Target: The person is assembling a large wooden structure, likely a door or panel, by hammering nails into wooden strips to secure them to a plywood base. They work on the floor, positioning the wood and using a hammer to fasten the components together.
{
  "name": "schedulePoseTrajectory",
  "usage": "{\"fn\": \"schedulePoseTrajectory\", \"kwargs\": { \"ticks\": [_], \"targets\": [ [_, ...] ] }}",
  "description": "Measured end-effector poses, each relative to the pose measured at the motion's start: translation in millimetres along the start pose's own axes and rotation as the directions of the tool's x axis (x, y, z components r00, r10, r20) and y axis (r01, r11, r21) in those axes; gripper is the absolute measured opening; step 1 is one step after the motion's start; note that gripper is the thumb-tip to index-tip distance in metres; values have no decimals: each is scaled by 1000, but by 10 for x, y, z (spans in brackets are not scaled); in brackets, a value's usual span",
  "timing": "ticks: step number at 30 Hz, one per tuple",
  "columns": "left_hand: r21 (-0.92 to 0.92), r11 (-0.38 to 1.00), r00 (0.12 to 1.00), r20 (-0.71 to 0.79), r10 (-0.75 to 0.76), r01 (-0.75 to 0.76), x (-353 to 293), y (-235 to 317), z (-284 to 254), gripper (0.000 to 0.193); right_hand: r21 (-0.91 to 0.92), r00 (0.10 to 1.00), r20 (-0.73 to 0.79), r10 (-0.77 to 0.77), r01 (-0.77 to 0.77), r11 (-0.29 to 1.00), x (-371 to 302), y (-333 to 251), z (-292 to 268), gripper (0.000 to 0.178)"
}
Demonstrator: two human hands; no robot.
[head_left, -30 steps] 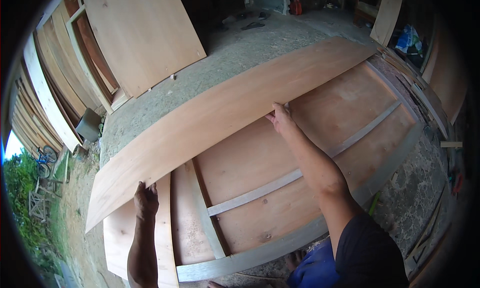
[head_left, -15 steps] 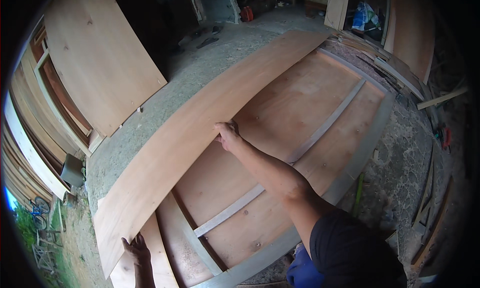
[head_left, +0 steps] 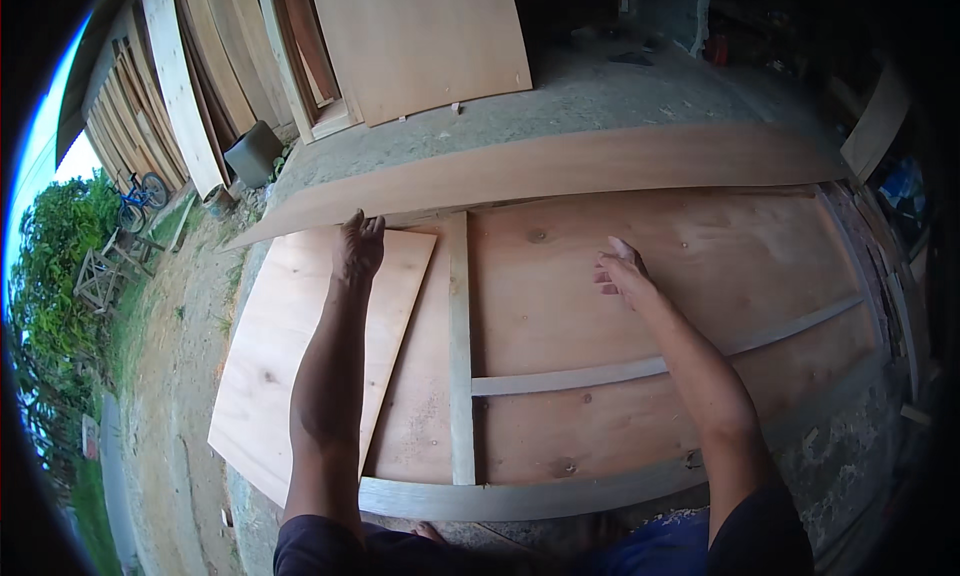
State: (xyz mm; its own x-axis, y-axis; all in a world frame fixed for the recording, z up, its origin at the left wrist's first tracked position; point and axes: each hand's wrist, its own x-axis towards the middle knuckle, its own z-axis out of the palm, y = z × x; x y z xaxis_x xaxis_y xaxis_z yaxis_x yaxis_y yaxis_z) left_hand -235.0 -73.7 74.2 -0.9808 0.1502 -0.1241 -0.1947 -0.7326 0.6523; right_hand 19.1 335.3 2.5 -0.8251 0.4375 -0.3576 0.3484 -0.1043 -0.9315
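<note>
A long, thin plywood strip (head_left: 540, 171) lies along the far side of a large wooden frame panel (head_left: 461, 346). My left hand (head_left: 360, 248) is at the strip's near edge, toward its left end, fingers apart and seemingly not gripping. My right hand (head_left: 622, 273) hovers over the panel, open with loosely bent fingers and nothing in it. Under my left forearm, a paler plywood piece (head_left: 270, 376) rests slanted across the panel's left end.
Beyond the strip, a big plywood sheet (head_left: 425, 46) leans upright on the concrete floor (head_left: 590, 96). Boards (head_left: 180, 86) stand at the far left beside a grey container (head_left: 254, 156). A bicycle (head_left: 140, 196) and bushes (head_left: 60, 266) are outdoors at left. Scrap wood (head_left: 900, 306) lies at right.
The strip has gone from being held in both hands to lying along the panel's far side. My right hand has let go of it. The view has turned leftward.
</note>
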Motion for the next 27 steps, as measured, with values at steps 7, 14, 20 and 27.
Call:
{"fn": "schedulePoseTrajectory", "kwargs": {
  "ticks": [7,14,20,27],
  "targets": [
    [895,404,951,-64,-301,188,-841,-782,-398,83,-423,995,93,40,4,906,-230,593,-280,56],
    [867,-497,955,119,273,34,-2521,707,-2314,57,-555,815,522,-252,548,626,-409,528,776,36],
    [785,-580,973,223,-61,-216,-3797,1,-2016,65,-279,907,408,-106,234,931,-264,178,1733,33],
    [740,-312,783,448,-431,-596,-2957,-1189,-911,76,-235,863,241,-444,495,836,439,137,2316,24]
  ]
}}
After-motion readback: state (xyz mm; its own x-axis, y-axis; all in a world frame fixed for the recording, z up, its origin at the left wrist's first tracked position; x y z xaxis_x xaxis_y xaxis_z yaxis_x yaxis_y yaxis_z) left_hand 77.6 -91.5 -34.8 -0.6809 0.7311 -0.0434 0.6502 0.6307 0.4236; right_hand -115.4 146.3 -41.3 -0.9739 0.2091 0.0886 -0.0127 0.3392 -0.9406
